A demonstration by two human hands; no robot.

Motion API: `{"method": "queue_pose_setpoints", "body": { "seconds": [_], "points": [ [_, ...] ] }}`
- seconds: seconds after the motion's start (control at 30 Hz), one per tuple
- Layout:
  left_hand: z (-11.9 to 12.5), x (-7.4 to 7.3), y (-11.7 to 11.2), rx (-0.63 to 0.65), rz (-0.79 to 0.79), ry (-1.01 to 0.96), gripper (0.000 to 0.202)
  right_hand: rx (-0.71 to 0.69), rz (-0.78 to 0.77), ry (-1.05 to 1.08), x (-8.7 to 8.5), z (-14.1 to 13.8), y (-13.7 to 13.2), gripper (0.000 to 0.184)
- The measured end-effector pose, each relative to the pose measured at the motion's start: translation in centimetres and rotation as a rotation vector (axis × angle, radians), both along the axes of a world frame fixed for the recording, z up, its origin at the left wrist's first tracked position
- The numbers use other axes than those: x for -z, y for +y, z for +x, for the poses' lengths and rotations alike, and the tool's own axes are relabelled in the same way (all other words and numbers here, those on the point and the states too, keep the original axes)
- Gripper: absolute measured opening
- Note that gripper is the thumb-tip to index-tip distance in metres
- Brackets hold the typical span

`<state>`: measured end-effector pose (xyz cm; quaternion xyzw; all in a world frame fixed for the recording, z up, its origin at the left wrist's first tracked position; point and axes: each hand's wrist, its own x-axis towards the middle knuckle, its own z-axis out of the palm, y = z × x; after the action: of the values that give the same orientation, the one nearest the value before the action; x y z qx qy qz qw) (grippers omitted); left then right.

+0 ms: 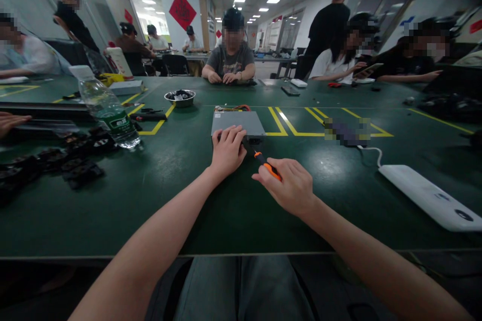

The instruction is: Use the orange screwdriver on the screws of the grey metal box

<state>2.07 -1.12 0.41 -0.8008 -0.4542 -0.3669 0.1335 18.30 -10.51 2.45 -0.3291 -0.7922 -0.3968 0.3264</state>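
A grey metal computer power supply unit (241,123) lies on the green table in front of me, with cables at its far side and a black socket on its near face. My left hand (229,149) grips its near left part, fingers laid over the top edge; the thumb side partly hides the near face. In my right hand (288,183) is a screwdriver (268,164) with an orange and black handle, its fingers wrapped round it. The screwdriver's tip points at the near face, below the socket; whether it touches cannot be made out.
To the left stand a tilted-looking water bottle (116,123), black parts (81,168) and a metal bowl (179,99) of small pieces. A black tool (148,117) lies near the bowl. Rightward are a phone-like device (346,133) and a white power bank (425,195), joined by cable. A person (230,60) sits opposite.
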Motion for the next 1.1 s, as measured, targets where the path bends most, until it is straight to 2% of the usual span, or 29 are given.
{"method": "queue_pose_setpoints", "body": {
  "seconds": [0.13, 0.27, 0.47, 0.57, 0.7, 0.9, 1.1],
  "points": [
    [0.06, 0.03, 0.01, -0.001, -0.010, -0.002, 0.034, -0.041, -0.051, 0.000, 0.05, -0.22, -0.06, 0.023],
    [0.04, -0.03, -0.02, -0.001, -0.005, -0.007, 0.034, -0.066, 0.006, -0.045, 0.19, 0.05, 0.08, 0.032],
    [-0.03, -0.11, -0.07, 0.003, -0.028, -0.002, 0.035, 0.005, -0.025, 0.005, 0.10, 0.29, 0.10, 0.016],
    [-0.02, -0.16, -0.11, 0.000, -0.031, -0.004, 0.035, -0.014, -0.052, -0.032, 0.18, 0.00, -0.06, 0.020],
    [0.01, -0.21, -0.14, -0.010, -0.014, 0.002, 0.033, -0.019, -0.007, -0.061, 0.36, -0.06, -0.04, 0.026],
    [0.08, -0.19, -0.09, -0.015, -0.012, -0.005, 0.029, 0.025, -0.018, -0.011, 0.52, 0.13, 0.00, 0.020],
    [0.17, -0.28, -0.03, -0.025, -0.021, -0.010, 0.026, 0.018, -0.016, -0.086, 0.35, -0.35, -0.45, 0.028]
  ]
}}
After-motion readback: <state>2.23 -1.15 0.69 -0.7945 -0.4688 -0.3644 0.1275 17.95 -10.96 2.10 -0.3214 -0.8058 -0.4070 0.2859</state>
